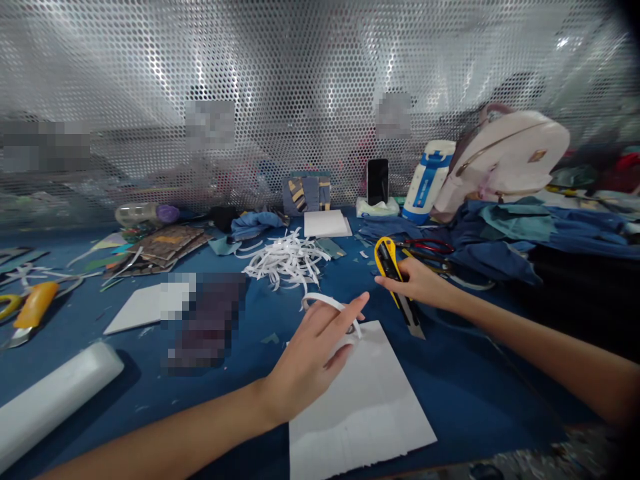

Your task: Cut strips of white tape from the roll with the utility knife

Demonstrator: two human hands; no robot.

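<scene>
Head camera: from where I stand, a good share of the slicing looks done, judging by the tangled heap of white strips (pixel 287 260) at the far middle of the blue table (pixel 240 407). What seems left is the broad white sheet (pixel 357 427) lying flat nearest the person; most of its surface is whole, though its near edge is ragged and torn-looking.

Over that sheet's far left corner is the left hand (pixel 310 350), index finger stretched out and thumb apart from it. One narrow strip (pixel 323 298) arches over its fingers, springy and smooth; whether they pinch it, I can't tell. To the right, the right hand (pixel 417 280) has its fingers wrapped around a yellow-and-black cutter (pixel 393 273), metal blade angled down and clear of the sheet, to its right.

Farther off sits a small stack of smooth white paper (pixel 325 225), square-cornered. Soft, crumpled denim (pixel 485 240) bunches on the far right, below a pale, rounded backpack (pixel 520 150), and a shiny perforated screen (pixel 310 80) backs it all.
</scene>
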